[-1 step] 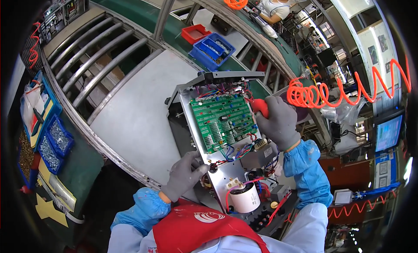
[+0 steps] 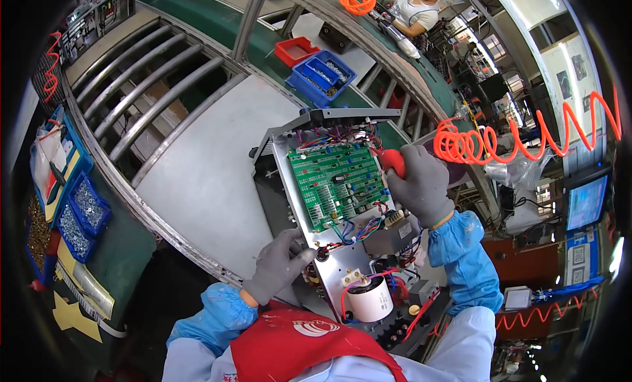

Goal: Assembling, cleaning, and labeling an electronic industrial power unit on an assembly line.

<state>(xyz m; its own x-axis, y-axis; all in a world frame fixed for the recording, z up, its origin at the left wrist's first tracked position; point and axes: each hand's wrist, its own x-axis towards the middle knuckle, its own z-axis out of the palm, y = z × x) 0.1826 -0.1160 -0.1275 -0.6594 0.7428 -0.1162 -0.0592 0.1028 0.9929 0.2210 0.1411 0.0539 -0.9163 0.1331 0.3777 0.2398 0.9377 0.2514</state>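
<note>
An opened metal electrical unit (image 2: 349, 255) stands tilted in front of me, with a green circuit board (image 2: 339, 184) fixed on its panel. Below the board are bundled coloured wires, a grey box-shaped part (image 2: 392, 237) and a white cylindrical capacitor (image 2: 370, 300). Gloved in grey, my left hand (image 2: 280, 263) is closed on the panel's left edge, its thumb beside a round black grommet (image 2: 322, 254). My right hand (image 2: 422, 184), also gloved, wraps round a red-handled tool (image 2: 394, 162) at the board's upper right. The tool's working end is hidden, so its kind cannot be made out.
Blue bins of small metal hardware (image 2: 84, 214) stand at the left. A blue tray (image 2: 322, 76) and a red tray (image 2: 296, 51) sit beyond the unit. Metal rollers (image 2: 158, 96) adjoin the pale work surface (image 2: 210, 165). An orange coiled hose (image 2: 500, 145) hangs at right; another person (image 2: 418, 13) is far off.
</note>
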